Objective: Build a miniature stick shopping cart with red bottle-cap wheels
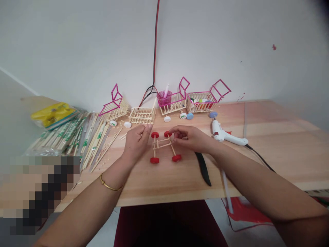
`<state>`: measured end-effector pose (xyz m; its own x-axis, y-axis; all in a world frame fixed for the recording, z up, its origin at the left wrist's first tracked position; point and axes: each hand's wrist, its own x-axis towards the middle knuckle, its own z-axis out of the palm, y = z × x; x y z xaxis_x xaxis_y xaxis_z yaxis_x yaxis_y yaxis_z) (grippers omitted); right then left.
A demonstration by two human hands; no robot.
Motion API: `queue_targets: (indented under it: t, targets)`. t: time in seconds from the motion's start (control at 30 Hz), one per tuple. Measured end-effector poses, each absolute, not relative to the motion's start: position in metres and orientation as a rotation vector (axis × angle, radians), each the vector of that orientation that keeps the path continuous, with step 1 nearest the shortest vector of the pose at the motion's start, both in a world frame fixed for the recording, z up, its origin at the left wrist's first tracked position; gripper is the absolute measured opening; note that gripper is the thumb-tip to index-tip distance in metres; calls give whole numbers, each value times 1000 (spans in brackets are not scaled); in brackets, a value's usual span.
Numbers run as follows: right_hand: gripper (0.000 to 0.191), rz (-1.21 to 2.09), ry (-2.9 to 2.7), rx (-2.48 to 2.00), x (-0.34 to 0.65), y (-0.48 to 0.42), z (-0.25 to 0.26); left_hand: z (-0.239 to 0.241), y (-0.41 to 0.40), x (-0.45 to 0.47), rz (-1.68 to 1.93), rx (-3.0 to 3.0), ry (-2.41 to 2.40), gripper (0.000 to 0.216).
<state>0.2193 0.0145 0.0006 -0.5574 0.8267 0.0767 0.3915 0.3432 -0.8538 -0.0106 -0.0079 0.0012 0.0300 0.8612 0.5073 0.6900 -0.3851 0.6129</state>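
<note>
A small wheeled frame (162,145) of thin wooden sticks, with red round wheels at its corners, is between my hands over the tabletop. My right hand (191,138) has its fingers bent in a pinch at the far right red wheel (168,133); index fingertip and thumb meet the frame there. To the left of the frame, my left hand (137,142) is closed, thumb pointing up near the far left wheel (154,135). Its curled fingers hide whatever may be inside. Just beyond the hands stands a wooden stick basket (142,116).
Finished stick carts with purple rims (113,109) line the wall, one holding a purple cup (164,98). A white glue gun (227,135) with a cord lies right, near a black curved strip (203,169). Bundled wrapped chopsticks (64,135) and loose sticks fill the left.
</note>
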Motion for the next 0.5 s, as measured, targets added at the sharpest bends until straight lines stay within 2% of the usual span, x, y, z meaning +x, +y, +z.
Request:
queue_targets:
  t: [0.13, 0.3, 0.5]
  targets:
    - [25, 1079, -2111, -1093, 219, 16, 0, -1, -7, -10, 1253, 2125, 1559, 41]
    - [25, 1107, -2158, -1078, 221, 17, -4, -5, -5, -7, 1219, 2294, 1294, 14]
    - [26, 1114, -2246, -1074, 221, 13, -2, -10, -6, -5, 992, 2547, 1086, 17]
